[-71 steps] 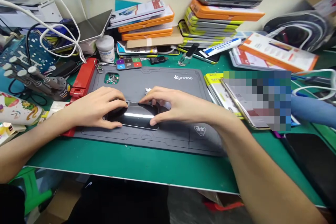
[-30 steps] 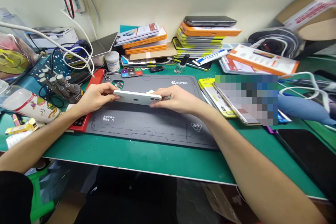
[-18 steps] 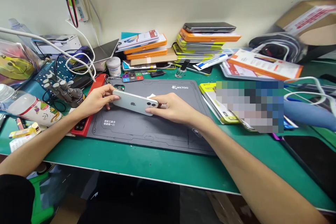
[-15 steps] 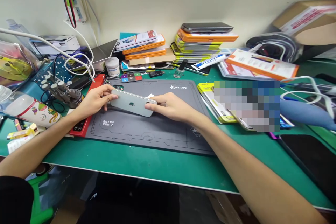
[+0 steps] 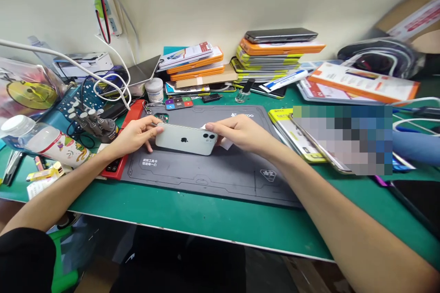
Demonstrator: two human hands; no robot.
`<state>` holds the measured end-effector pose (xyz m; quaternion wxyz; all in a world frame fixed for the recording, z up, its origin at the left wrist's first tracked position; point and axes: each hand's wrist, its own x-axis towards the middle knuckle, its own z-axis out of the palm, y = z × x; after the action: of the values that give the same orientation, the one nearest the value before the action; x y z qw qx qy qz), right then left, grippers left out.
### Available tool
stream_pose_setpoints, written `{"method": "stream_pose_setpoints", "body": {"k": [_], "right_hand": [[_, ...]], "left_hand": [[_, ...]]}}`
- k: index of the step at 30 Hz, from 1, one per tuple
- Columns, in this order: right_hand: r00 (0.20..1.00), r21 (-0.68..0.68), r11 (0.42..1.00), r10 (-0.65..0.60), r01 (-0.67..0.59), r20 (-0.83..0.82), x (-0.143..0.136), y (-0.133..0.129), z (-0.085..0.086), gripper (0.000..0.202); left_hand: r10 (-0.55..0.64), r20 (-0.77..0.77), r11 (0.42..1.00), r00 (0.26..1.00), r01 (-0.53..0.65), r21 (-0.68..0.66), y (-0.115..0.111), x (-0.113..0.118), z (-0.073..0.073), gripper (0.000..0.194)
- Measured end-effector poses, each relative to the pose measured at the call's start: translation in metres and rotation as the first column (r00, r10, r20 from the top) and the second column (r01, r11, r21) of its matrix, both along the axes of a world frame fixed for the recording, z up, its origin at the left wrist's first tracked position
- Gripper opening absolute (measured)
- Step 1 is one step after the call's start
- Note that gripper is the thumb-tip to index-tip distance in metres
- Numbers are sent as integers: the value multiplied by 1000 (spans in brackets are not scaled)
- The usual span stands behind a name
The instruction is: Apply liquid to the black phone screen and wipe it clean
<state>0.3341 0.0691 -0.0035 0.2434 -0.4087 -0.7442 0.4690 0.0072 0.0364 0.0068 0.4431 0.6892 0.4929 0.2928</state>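
A pale smartphone [image 5: 175,141] is held sideways above the dark grey work mat [image 5: 206,178], its back with an apple logo and two camera lenses facing me. My left hand [image 5: 139,133] pinches the left end between thumb and fingers. At the camera end, my right hand [image 5: 237,132] grips the upper right corner, thumb on top. A small white piece of paper [image 5: 226,144] shows behind the phone below my right hand. The phone's screen side is turned away and hidden.
Left of the mat are a red case [image 5: 135,112], a screwdriver holder [image 5: 98,128] and a plastic bottle [image 5: 57,139]. Stacked boxes [image 5: 271,57] stand along the wall. To the right lie yellow packages [image 5: 297,142] and a dark tablet-like slab [image 5: 419,201]; a blue sleeve [image 5: 415,146] reaches in.
My right thumb has moved off the camera area to the phone's upper edge, uncovering both lenses. The phone's back now faces me more squarely and lies more level. The whole view has shifted slightly.
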Motion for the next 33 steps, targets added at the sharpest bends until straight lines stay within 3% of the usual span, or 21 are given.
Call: {"method": "stream_pose_setpoints", "body": {"k": [5,11,14,18,21,26,29,33], "right_hand": [[997,-106,993,47,-53,-63,0,2,0,71],[992,-80,993,74,-82,-98,3,5,0,57],[995,-51,999,-9,4,-101,7,10,-3,55],[993,167,984,-82,67,81,15,22,-8,39],[969,264,964,-70,5,238,20,29,-10,29],[935,384,919,-57,-88,351,25,34,-13,12],[936,407,913,-131,-14,325,27,32,-11,13],[955,425,897,-225,124,195,23,24,0,14]], "left_hand": [[-1,37,998,999,3,-65,6,-2,-1,50],[15,8,996,1000,-15,-92,8,-1,0,50],[50,1,999,999,-50,15,2,2,2,52],[160,-104,960,982,-131,248,-6,4,3,43],[126,-219,944,968,-49,326,-7,3,3,26],[-205,-312,919,928,292,266,0,1,4,21],[-272,-431,904,860,383,193,2,1,7,32],[-237,-472,933,849,335,134,2,1,8,67]]}}
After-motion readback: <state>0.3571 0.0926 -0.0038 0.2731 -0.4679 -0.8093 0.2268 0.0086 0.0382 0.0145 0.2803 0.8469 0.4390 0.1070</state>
